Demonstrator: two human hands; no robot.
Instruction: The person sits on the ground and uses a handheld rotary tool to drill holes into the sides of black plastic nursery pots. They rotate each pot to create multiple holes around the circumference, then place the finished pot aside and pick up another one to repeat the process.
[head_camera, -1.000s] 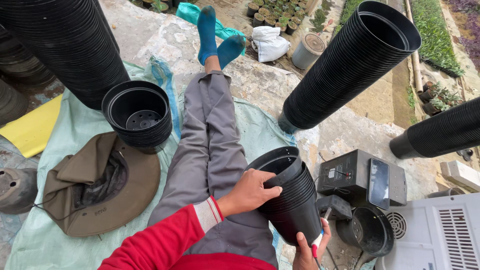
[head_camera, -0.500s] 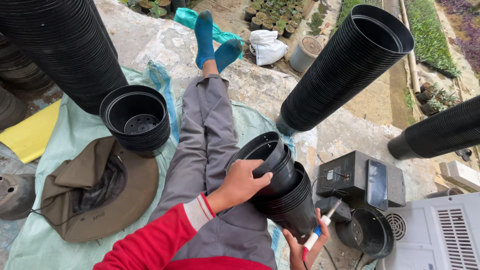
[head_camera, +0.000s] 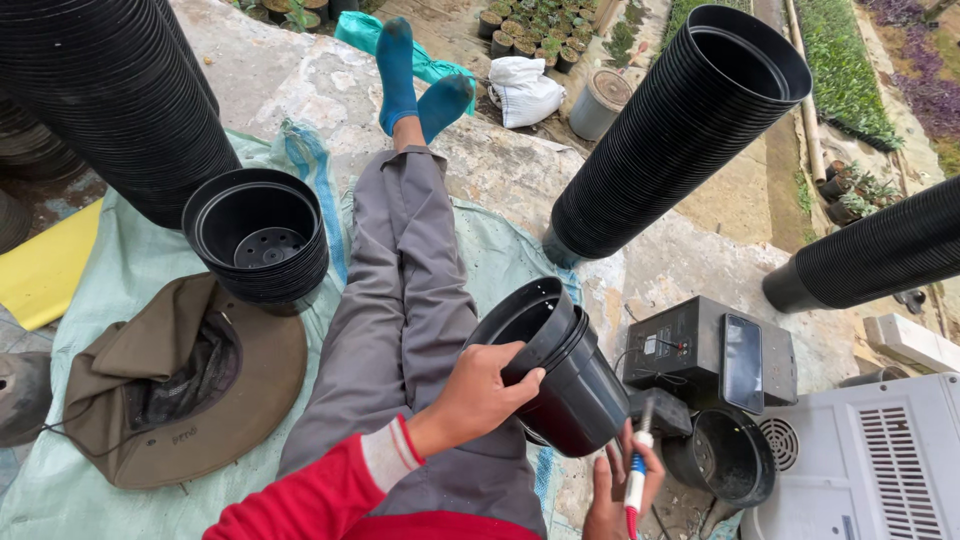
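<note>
Left hand (head_camera: 478, 392) gripping rim of top black pot (head_camera: 530, 325), lifting it askew from nested black pots (head_camera: 572, 392) over the lap. Right hand (head_camera: 620, 485) under the stack, fingers closed on red-and-blue-handled tool (head_camera: 635, 478). Beside: dark box (head_camera: 690, 350) with black phone (head_camera: 742, 349); farther off, tied white sack (head_camera: 525, 90).

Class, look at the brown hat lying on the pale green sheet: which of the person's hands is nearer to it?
Left. The left hand grips the rim of the black pots, a short way right of the brown hat. The right hand sits under those pots, farther right.
</note>
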